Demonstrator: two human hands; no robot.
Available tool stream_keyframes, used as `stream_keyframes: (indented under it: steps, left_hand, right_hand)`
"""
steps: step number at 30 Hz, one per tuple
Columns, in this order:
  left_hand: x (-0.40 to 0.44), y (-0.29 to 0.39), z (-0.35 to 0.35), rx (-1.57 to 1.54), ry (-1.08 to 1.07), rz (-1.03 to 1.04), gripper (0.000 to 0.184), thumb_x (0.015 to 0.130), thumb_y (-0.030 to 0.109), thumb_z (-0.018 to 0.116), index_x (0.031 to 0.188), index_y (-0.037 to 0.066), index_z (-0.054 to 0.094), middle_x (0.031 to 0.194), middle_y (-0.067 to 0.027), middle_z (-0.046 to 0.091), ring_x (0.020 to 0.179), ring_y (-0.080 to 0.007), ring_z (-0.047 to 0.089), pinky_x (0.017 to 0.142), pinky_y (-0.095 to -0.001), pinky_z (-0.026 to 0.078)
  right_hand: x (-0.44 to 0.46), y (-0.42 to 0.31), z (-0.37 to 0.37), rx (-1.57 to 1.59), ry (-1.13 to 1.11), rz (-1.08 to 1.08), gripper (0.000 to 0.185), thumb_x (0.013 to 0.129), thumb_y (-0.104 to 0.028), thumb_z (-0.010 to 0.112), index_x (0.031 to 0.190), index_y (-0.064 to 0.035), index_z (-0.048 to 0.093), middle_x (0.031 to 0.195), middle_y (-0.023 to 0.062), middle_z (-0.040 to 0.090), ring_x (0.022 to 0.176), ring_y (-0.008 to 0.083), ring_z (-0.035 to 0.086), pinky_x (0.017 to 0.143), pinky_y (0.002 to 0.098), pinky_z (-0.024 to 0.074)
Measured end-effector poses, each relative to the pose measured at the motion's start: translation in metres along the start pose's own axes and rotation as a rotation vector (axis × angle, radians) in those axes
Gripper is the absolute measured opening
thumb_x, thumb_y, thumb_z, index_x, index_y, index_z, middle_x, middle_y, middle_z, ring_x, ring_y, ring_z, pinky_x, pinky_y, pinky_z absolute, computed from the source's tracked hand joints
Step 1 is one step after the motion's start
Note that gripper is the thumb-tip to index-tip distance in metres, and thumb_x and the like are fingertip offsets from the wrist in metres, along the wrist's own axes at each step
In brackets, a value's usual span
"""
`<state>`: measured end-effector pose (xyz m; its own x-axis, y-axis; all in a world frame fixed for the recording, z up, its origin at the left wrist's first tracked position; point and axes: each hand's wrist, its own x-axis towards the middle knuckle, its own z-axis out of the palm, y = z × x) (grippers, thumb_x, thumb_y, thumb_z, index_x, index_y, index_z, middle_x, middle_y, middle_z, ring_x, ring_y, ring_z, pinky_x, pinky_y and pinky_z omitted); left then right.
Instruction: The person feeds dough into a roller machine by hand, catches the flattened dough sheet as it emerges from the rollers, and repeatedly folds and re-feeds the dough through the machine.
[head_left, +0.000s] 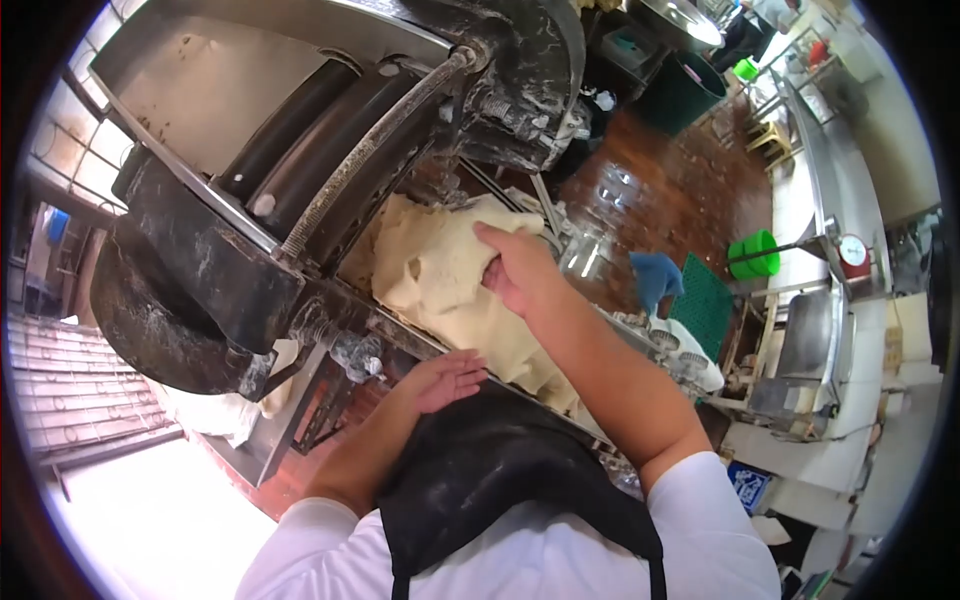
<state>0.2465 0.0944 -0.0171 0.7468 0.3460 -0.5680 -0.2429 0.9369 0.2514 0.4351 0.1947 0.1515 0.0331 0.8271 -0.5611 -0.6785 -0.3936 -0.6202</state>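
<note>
Pale, rumpled dough (440,270) lies just beyond a loosely spread left hand (445,382), pinched by the right hand (518,268).

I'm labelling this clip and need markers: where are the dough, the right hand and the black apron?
Dough (440,275): head view, its folded upper surface.
Right hand (519,268): head view, middle of the hand.
Black apron (500,465): head view, its front.

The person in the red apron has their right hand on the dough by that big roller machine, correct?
Not quite: the head view shows that the apron is black, not red. The right hand is indeed on the dough by the big roller machine.
</note>
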Motion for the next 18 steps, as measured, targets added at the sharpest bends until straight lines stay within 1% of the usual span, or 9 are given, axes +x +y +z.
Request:
stream_keyframes:
  steps: [1,3,4,5,7,10,11,15,18]
  left_hand:
    - [0.007,0.002,0.005,0.016,-0.023,0.034,0.042,0.094,0.027,0.043,0.131,0.007,0.048,0.131,-0.0128,0.054,0.118,-0.0297,0.053,0.100,-0.0454,0.043]
    - [0.034,0.009,-0.011,-0.376,-0.054,0.126,0.043,0.096,0.031,0.037,0.130,0.007,0.048,0.128,-0.0120,0.055,0.119,-0.0310,0.053,0.100,-0.0459,0.044]
    - [0.038,0.024,-0.001,-0.570,-0.071,0.169,0.044,0.098,0.033,0.035,0.130,0.007,0.048,0.127,-0.0116,0.056,0.119,-0.0317,0.053,0.100,-0.0461,0.044]
    - [0.040,0.037,0.009,-0.584,-0.087,0.356,0.048,0.098,0.037,0.032,0.133,0.008,0.046,0.131,-0.0118,0.053,0.122,-0.0323,0.049,0.103,-0.0473,0.041]
    - [0.053,0.059,0.000,-0.419,-0.168,0.747,0.054,0.096,0.042,0.034,0.138,0.010,0.042,0.140,-0.0115,0.046,0.127,-0.0338,0.043,0.108,-0.0493,0.034]
    - [0.062,0.079,-0.015,-0.630,-0.117,0.942,0.055,0.095,0.045,0.035,0.137,0.010,0.044,0.139,-0.0117,0.047,0.127,-0.0342,0.044,0.107,-0.0485,0.035]
    - [0.062,0.082,-0.012,-0.619,-0.162,0.934,0.055,0.095,0.046,0.036,0.136,0.010,0.046,0.138,-0.0117,0.048,0.126,-0.0338,0.045,0.107,-0.0483,0.035]
    - [0.049,0.078,0.019,-0.661,-0.158,0.840,0.061,0.092,0.049,0.030,0.136,0.009,0.045,0.139,-0.0143,0.046,0.126,-0.0359,0.044,0.107,-0.0506,0.034]
    - [0.031,0.073,0.052,-0.660,-0.165,0.729,0.062,0.091,0.051,0.033,0.136,0.010,0.046,0.138,-0.0136,0.048,0.126,-0.0349,0.045,0.108,-0.0501,0.033]
  right_hand:
    - [-0.004,-0.004,0.006,-0.008,-0.036,0.000,0.031,0.085,-0.012,0.067,0.109,-0.0019,0.050,0.102,0.0111,0.062,0.090,0.0251,0.064,0.076,0.0392,0.0551]
    - [-0.017,-0.004,0.009,-0.018,-0.047,0.005,0.032,0.085,-0.012,0.067,0.110,-0.0022,0.050,0.105,0.0114,0.061,0.092,0.0252,0.064,0.078,0.0393,0.0548]
    - [-0.025,-0.002,0.007,-0.023,-0.053,0.004,0.032,0.085,-0.012,0.067,0.110,-0.0024,0.050,0.106,0.0115,0.060,0.093,0.0253,0.063,0.079,0.0394,0.0546]
    - [-0.033,-0.001,0.003,-0.040,-0.033,0.008,0.033,0.085,-0.012,0.068,0.111,-0.0023,0.050,0.107,0.0118,0.060,0.094,0.0253,0.063,0.079,0.0396,0.0545]
    - [-0.053,0.002,-0.014,-0.081,0.000,0.018,0.034,0.084,-0.012,0.068,0.111,-0.0022,0.050,0.107,0.0123,0.060,0.095,0.0251,0.063,0.080,0.0400,0.0542]
    - [-0.067,0.017,-0.072,-0.157,0.104,0.071,0.036,0.087,-0.015,0.065,0.117,-0.0045,0.049,0.111,0.0097,0.060,0.098,0.0243,0.062,0.084,0.0412,0.0527]
    - [-0.072,0.018,-0.089,-0.171,0.126,0.093,0.036,0.088,-0.016,0.064,0.119,-0.0056,0.049,0.113,0.0087,0.060,0.100,0.0240,0.062,0.085,0.0416,0.0521]
    - [-0.082,0.025,-0.145,-0.086,0.167,0.140,0.037,0.090,-0.015,0.060,0.124,-0.0080,0.048,0.116,0.0073,0.060,0.104,0.0232,0.061,0.089,0.0423,0.0505]
    - [-0.107,0.012,-0.161,-0.044,0.079,0.108,0.039,0.090,-0.015,0.059,0.127,-0.0080,0.047,0.120,0.0075,0.059,0.107,0.0231,0.060,0.090,0.0430,0.0500]
